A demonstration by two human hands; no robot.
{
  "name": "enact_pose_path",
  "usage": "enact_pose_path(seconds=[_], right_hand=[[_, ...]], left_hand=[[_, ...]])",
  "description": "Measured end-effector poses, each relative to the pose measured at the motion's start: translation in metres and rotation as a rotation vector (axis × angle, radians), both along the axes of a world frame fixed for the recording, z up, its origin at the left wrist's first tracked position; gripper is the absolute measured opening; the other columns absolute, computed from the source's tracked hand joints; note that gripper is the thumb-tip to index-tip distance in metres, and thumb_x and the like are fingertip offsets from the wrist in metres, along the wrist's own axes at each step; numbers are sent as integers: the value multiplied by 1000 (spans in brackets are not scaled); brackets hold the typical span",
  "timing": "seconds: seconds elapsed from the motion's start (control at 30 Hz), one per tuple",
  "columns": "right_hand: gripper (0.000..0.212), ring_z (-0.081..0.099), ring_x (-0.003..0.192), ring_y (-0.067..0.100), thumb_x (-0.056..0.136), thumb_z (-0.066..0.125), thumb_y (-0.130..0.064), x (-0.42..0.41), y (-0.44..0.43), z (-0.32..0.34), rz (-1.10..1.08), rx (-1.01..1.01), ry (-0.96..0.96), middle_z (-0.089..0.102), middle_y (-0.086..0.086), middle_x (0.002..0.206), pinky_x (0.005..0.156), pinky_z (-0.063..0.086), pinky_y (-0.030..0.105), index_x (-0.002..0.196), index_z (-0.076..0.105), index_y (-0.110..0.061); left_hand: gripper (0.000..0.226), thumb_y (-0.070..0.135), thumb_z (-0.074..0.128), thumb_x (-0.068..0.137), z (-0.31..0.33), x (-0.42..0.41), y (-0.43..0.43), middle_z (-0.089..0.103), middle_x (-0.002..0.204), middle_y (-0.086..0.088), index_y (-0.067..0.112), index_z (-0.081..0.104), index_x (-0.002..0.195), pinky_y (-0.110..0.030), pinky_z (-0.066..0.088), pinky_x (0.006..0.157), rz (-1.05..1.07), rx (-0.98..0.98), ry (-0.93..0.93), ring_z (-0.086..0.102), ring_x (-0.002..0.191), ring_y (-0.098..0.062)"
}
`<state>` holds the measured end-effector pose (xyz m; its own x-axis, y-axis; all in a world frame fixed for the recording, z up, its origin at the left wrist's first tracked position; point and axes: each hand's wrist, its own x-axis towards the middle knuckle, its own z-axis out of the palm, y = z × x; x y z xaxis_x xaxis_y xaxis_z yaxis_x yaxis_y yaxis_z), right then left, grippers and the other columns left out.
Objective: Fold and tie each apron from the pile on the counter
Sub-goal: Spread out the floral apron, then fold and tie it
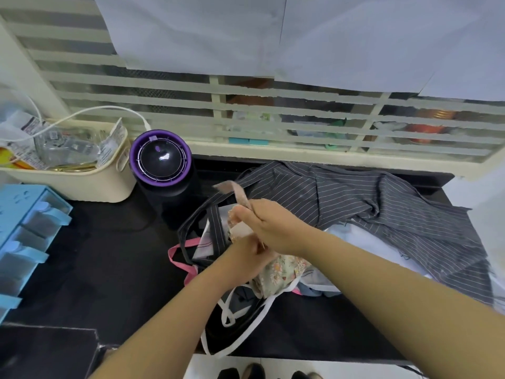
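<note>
Forearms (pixel 164 310) in over the black counter (pixel 109 255), busy at a floral apron (pixel 284 269).
Right hand (pixel 276 225) clenched round a beige strap (pixel 240 192); left hand (pixel 243 261) gripping the floral bundle.

The dark grey cloth apron (pixel 382 203) bore thin white pinstripes; the pale green bunched apron (pixel 281 270) carried small pink and cream flowers; the flat fabric strap (pixel 237 191) was beige-pink. The glossy counter (pixel 109 255) was black, the plastic basket (pixel 82 184) cream, the plastic drawer unit (pixel 16 206) light blue, the round device's rim (pixel 134 160) purple.

Head view: steep downward look (wide-angle), close over counter (pixel 114 263).
</note>
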<state>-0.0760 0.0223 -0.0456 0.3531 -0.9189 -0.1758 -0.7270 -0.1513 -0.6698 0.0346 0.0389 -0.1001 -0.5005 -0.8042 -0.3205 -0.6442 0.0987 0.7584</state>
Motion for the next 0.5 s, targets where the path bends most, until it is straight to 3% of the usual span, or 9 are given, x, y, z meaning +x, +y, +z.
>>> enact_pose_path(seconds=[0.07, 0.13, 0.2, 0.27, 0.33, 0.4, 0.5], right_hand=[[57, 60, 101, 22, 99, 27, -53, -4, -3, -1, 18, 96, 26, 66, 9, 109, 94, 46, 37, 119, 59, -10], [52, 56, 112, 18, 98, 34, -51, -16, 4, -4, 21, 141, 17, 61, 5, 126, 98, 44, 32, 137, 46, -20], [50, 61, 102, 13, 97, 46, -44, -27, 14, -12, 32, 124, 58, 60, 1, 126, 91, 50, 31, 141, 40, -23], [49, 60, 80, 1, 93, 55, -32, -30, 21, -24, 37, 76, 107, 59, -7, 121, 75, 50, 23, 139, 38, -24], [44, 51, 63, -1, 91, 58, -26, -28, 25, -35, 17, 37, 120, 58, -13, 100, 61, 41, 18, 131, 40, -25], [37, 48, 63, 0, 90, 62, -27, -24, 29, -41, -19, -5, 85, 56, -13, 87, 59, 38, 17, 121, 43, -24], [21, 48, 60, 1, 89, 62, -16, -16, 35, -51, -142, -83, -21, 59, -8, 85, 57, 41, 16, 101, 46, -23]], left_hand=[[31, 37, 39, 100, 3, 5, 0, 63, 75, -3, 21, 58, 82, -37, 48, 72, 138, 146, 119, 60, 74, -20], [41, 31, 37, 102, 8, 10, -3, 56, 61, 1, 21, 55, 67, -27, 43, 63, 260, 283, 263, 51, 60, -13], [43, 17, 37, 101, 13, 15, -3, 58, 59, 2, 18, 59, 65, -17, 42, 56, 282, 377, 382, 51, 56, -8], [38, 15, 38, 102, 13, 20, -4, 63, 63, -1, 11, 65, 75, -16, 46, 58, 236, 385, 392, 57, 60, -8], [32, 23, 45, 101, 8, 24, -6, 68, 70, -1, 8, 69, 87, -17, 50, 65, 238, 327, 330, 64, 66, -9], [25, 31, 54, 96, 3, 25, -9, 72, 77, -2, 13, 70, 92, -19, 52, 65, 274, 241, 291, 67, 72, -10], [19, 39, 66, 87, -3, 26, -8, 70, 80, 4, 22, 63, 95, -15, 51, 61, 352, 148, 295, 67, 71, -2]])
